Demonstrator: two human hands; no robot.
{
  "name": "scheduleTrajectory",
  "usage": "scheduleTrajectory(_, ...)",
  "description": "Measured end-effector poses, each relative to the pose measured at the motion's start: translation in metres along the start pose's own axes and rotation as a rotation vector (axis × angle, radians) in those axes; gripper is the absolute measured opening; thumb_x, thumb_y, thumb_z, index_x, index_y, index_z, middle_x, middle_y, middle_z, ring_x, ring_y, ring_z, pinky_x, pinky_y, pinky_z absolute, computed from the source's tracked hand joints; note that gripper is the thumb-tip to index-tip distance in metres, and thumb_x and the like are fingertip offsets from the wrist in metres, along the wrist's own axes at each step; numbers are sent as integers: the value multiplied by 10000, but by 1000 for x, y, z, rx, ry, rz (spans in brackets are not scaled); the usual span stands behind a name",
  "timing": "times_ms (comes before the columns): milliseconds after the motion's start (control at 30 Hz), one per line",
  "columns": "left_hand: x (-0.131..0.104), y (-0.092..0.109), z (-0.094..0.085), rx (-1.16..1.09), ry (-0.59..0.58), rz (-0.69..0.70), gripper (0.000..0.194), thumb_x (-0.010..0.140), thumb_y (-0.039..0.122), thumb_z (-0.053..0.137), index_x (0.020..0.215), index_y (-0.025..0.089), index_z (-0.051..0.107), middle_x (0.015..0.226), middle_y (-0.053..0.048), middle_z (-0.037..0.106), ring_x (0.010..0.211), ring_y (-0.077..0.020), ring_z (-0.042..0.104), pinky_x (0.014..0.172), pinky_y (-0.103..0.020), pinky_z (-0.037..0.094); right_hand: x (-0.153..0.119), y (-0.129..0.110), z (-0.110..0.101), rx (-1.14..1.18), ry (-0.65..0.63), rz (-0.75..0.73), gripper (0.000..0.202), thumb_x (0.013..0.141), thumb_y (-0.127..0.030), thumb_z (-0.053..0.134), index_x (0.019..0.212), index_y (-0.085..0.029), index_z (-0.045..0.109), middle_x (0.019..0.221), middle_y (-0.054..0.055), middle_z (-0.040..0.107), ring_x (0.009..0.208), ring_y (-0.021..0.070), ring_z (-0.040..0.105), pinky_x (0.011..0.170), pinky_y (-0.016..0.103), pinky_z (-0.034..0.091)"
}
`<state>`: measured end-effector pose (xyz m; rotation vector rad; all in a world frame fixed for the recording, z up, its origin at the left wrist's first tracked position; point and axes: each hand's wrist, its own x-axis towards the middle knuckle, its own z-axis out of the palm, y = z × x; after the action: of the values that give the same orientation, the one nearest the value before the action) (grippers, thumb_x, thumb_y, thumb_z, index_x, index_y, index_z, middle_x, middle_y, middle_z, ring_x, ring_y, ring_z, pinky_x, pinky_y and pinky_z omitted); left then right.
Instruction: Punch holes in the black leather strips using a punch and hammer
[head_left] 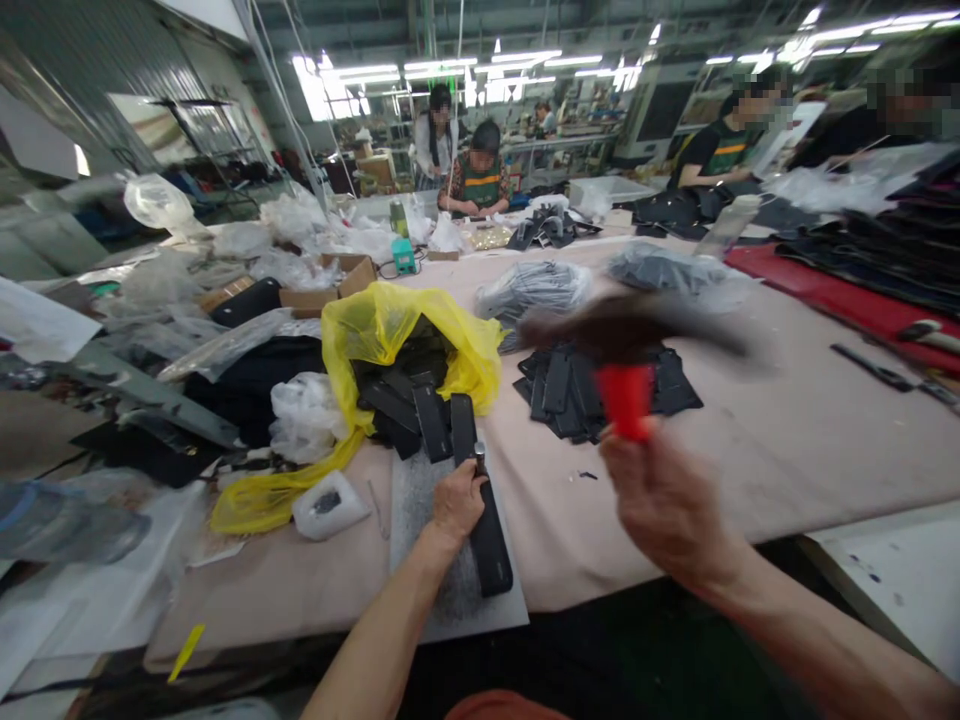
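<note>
My right hand grips a hammer by its red handle, raised over the table; its dark head is blurred by motion. Closed around a short metal punch, my left hand holds the tool upright over a long black strip. The punch's lower end is hidden by my fingers. Under the strip lies a grey, speckled board at the table's near edge. More black strips reach onto the board's far end from an open yellow bag.
A pile of flat black pieces lies on the cloth-covered table, with a clear bag behind it. At left are a small white container and crumpled plastic. A co-worker sits across the table; others are at right.
</note>
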<state>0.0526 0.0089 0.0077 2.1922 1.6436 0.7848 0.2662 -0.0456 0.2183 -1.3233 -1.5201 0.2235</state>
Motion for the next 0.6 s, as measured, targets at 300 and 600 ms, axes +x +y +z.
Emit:
scheduleTrajectory(300, 0, -1, 0, 3, -27, -6, 104, 862, 146, 551, 931, 192, 615, 822, -51, 702, 819, -200, 680, 711, -273, 490, -13, 12, 2, -266, -171, 13, 261, 959, -387, 338, 788, -213, 430, 567, -24, 447, 456, 112, 406, 475, 251, 248)
scheduleTrajectory(600, 1, 0, -1, -31, -10, 3, 89, 858, 150, 543, 890, 199, 610, 803, -59, 696, 798, -216, 679, 687, -286, 488, 0, 5, -1, -198, -145, 122, 302, 964, -445, 327, 780, -235, 440, 585, -26, 447, 472, 121, 396, 476, 257, 254)
